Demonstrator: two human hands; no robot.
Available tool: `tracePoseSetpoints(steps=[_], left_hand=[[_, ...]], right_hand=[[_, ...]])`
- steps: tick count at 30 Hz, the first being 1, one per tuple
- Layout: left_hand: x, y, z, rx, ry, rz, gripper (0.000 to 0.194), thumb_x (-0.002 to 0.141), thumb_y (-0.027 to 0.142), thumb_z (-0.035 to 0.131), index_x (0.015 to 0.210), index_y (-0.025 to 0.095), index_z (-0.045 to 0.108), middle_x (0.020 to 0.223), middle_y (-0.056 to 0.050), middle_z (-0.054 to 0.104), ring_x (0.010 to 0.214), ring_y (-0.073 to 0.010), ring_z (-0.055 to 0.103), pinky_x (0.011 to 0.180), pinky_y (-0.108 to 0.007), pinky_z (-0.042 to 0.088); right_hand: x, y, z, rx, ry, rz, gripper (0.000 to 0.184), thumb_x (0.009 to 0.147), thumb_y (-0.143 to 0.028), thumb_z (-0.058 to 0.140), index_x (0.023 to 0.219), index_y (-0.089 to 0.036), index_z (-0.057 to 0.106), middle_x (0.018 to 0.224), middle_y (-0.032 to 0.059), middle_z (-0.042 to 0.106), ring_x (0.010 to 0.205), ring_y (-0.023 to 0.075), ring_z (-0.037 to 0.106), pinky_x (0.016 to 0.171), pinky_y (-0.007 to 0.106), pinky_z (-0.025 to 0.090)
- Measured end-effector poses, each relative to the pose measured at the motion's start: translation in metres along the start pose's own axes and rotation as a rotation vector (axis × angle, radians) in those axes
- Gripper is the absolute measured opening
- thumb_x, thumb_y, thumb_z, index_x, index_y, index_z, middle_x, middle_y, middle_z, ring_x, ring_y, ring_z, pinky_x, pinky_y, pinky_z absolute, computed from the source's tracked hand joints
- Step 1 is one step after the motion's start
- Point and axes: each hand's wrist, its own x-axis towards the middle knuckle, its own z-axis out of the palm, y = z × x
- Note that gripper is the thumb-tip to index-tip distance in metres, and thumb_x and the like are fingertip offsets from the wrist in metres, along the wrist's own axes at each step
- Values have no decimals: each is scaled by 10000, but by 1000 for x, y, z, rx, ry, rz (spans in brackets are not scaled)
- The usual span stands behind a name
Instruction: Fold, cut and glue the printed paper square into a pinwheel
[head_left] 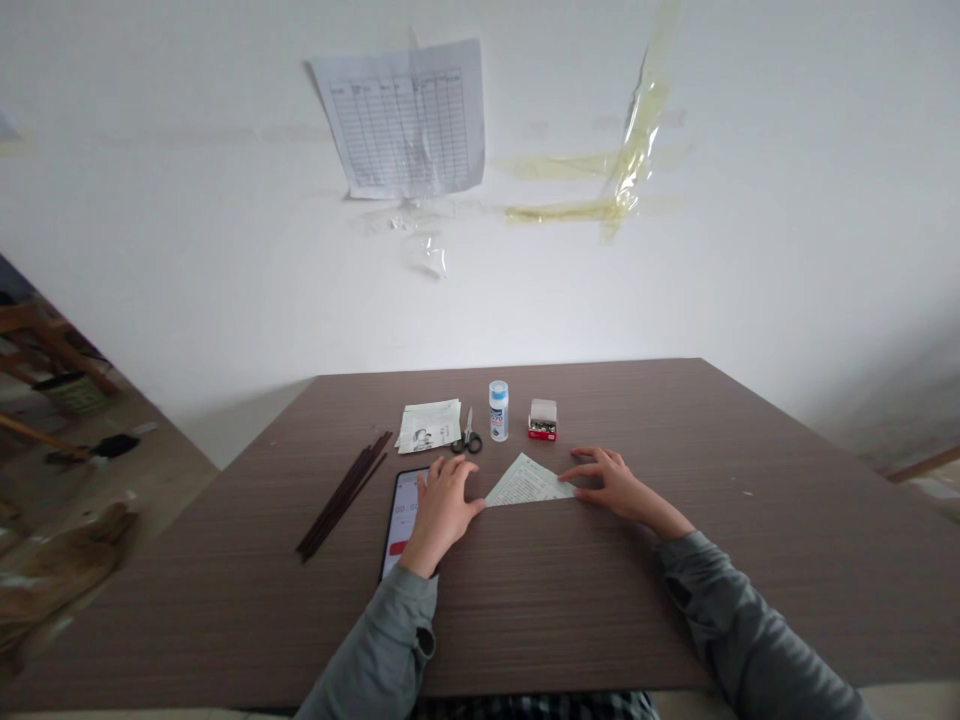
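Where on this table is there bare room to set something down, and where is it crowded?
Most room: the brown wood-grain tabletop right of the red-and-white box and right hand. Also left of the dark thin sticks, and between the grey sleeves. Crowded: the white papers, black-handled scissors, and white blue-capped bottle.

Only "00:0" on the phone (pixel 406 508) — the bottle label (pixel 499 415) and wall chart (pixel 401 118) too small to read
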Motion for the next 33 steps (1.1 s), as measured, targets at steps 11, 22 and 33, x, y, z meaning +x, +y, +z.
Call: tracePoseSetpoints(steps=[11,22,33], left_hand=[[2,0,3,23,13,-14,607,1035,117,975,1585,353,871,1892,-129,772,1864,-478,587,1527,-844,435],[3,23,23,-156,62,167,452,1087,121,916,1504,291,953,1776,-153,848,1759,-448,708,1512,-770,528],[-1,53,27,-125,49,123,342,1104,224,979,1436,305,970,1747,-149,851,1765,-462,697,1582,-814,425]], right_hand=[[-1,4,0,-27,-24,-17,622,1051,-163,748,1557,-433,991,1975,61,675,1862,474,556,1590,728,402],[4,-9,24,14,184,13,359,1141,-437,807,1417,-430,1038,1748,105,837,1761,497,636,1413,755,592],[-4,-57,40,-36,204,-10,473,1056,-480,929,1527,-469,971,1734,131,790,1769,581,566,1479,751,503]])
